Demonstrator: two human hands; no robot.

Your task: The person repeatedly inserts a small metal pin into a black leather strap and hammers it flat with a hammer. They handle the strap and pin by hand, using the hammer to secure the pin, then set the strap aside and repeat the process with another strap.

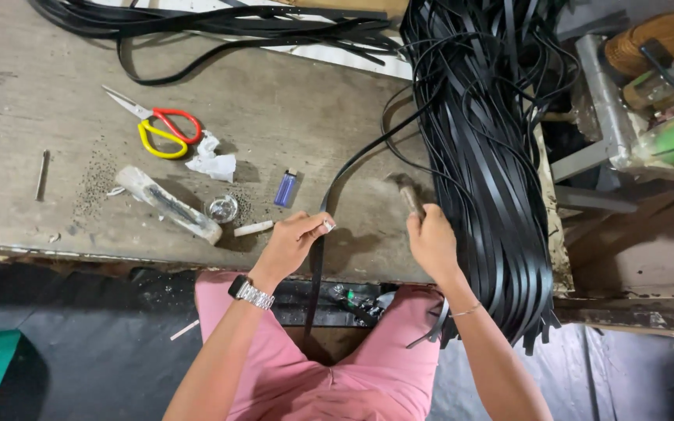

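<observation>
At table edge, 6 o'clock: left hand (292, 240) pinches 1 black strap (317, 257), fingers closed on it; strap runs up toward strap bundle (493, 171) at 3 o'clock. Right hand (431, 240) grips hammer (409, 193), fingers wrapped around handle. Lighter (285, 188), scissors (161, 129) lie at 10 o'clock of left hand on table (40, 78).

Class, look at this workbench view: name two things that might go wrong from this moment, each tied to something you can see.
1. The left hand pinches a black strap on the bench edge while the right hand grips a hammer close by; a stray blow could hit the fingers.
2. The big bundle of black straps overhangs the bench beside the right arm; a swing might snag it and drag it down.
</observation>
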